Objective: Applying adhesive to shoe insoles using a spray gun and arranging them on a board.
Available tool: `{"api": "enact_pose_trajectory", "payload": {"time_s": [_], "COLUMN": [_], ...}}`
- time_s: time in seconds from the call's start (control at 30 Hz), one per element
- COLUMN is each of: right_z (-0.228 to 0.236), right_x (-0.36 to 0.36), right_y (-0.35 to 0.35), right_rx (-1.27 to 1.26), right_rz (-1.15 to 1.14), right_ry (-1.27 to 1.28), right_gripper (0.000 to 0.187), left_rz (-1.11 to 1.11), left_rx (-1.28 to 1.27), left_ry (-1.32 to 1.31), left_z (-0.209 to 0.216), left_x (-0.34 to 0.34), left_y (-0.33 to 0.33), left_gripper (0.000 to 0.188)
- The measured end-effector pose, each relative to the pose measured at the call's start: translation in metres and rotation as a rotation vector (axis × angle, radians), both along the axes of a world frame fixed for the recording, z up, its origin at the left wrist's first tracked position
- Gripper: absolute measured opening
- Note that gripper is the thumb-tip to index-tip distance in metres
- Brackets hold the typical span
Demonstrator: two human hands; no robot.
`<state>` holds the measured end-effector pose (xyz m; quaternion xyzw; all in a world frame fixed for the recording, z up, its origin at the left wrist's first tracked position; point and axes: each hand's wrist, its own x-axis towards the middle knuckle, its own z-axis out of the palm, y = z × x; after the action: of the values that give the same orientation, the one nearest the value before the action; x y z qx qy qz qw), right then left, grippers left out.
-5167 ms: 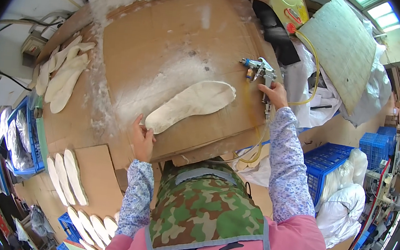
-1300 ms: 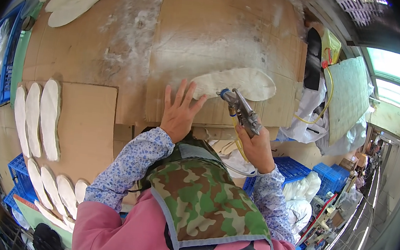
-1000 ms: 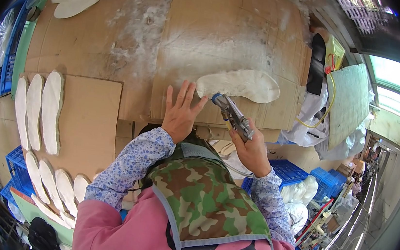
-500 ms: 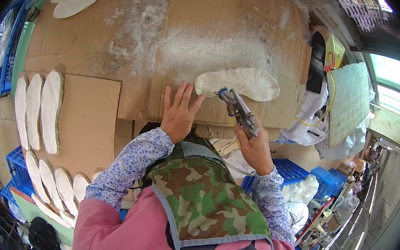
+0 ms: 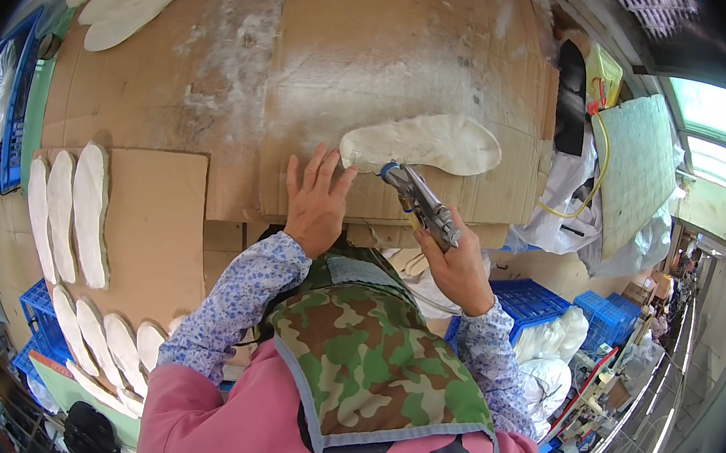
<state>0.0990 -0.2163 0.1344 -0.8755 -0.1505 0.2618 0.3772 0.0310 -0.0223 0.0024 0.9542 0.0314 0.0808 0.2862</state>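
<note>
The right hand (image 5: 463, 271) is wrapped round a spray gun (image 5: 428, 209), the left hand (image 5: 316, 213) lies spread and empty, fingertips perhaps touching the insole (image 5: 425, 140) on the cardboard (image 5: 358, 23), a black strip (image 5: 571, 102) beyond.

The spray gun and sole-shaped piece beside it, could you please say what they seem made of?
The spray gun looks like shiny metal, from its silvery highlights; its blue nozzle ring may be plastic. The sole-shaped piece could be matte felt or fleece, given its uneven, pale surface.
</note>
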Motion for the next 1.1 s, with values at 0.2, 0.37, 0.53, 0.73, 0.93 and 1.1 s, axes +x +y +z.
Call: {"api": "enact_pose_trajectory", "payload": {"time_s": [0.2, 0.37, 0.53, 0.73, 0.93, 1.1], "right_z": [-0.003, -0.002, -0.004, -0.001, -0.003, -0.005], "right_x": [0.006, 0.01, 0.013, 0.018, 0.021, 0.02], "right_y": [-0.012, -0.018, -0.032, -0.048, -0.069, -0.085], "right_rx": [0.029, 0.053, 0.037, 0.026, -0.007, -0.006], "right_rz": [-0.069, -0.079, -0.133, -0.224, -0.276, -0.311], "right_ry": [-0.021, -0.081, -0.075, -0.086, -0.138, -0.162], "right_gripper": [0.024, 0.024, 0.022, 0.02, 0.022, 0.023], "left_rz": [0.044, 0.078, 0.099, 0.137, 0.165, 0.217], "left_rx": [-0.089, -0.169, -0.227, -0.337, -0.427, -0.427], "left_ry": [-0.051, -0.028, -0.03, -0.013, -0.023, -0.006], "left_z": [0.005, 0.009, 0.007, 0.005, 0.001, 0.002], "left_x": [0.004, 0.007, 0.011, 0.012, 0.016, 0.024], "left_y": [-0.001, -0.002, -0.003, -0.002, -0.002, -0.001], "left_gripper": [0.04, 0.039, 0.038, 0.034, 0.029, 0.017]}}
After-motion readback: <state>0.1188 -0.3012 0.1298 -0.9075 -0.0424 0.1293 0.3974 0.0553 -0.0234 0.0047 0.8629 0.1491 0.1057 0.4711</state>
